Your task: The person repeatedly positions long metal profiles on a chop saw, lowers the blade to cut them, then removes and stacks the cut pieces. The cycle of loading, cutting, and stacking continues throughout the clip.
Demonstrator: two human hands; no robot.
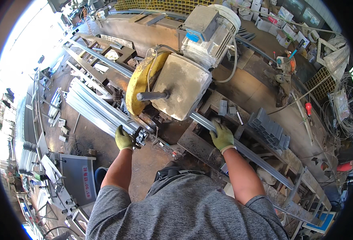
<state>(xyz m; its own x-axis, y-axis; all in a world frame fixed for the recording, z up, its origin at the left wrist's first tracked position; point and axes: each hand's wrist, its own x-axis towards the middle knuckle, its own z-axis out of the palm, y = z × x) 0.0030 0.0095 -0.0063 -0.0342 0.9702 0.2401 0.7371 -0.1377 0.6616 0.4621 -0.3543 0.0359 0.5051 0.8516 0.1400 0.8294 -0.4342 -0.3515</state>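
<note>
In front of me stands a cut-off saw with a yellow blade guard point(133, 90), a worn grey cover point(181, 86) and a grey motor point(210, 36). A long metal tube point(258, 160) runs from under the saw toward the lower right. My right hand point(223, 137), in a yellow-green glove, is closed over this tube, its fingertips partly hidden. My left hand point(123, 139), gloved alike, is curled at a dark clamp handle point(139, 137) left of the saw. Its fingertips are hidden there. A bundle of long silvery bars point(90, 104) lies just beyond it.
Stacked short square tubes point(269, 129) sit right of my right hand, with small cut pieces point(223, 107) nearby. A red-handled screwdriver point(308, 109) lies farther right. A grey machine cabinet point(77, 176) stands at the lower left. Cardboard boxes point(286, 30) fill the far right.
</note>
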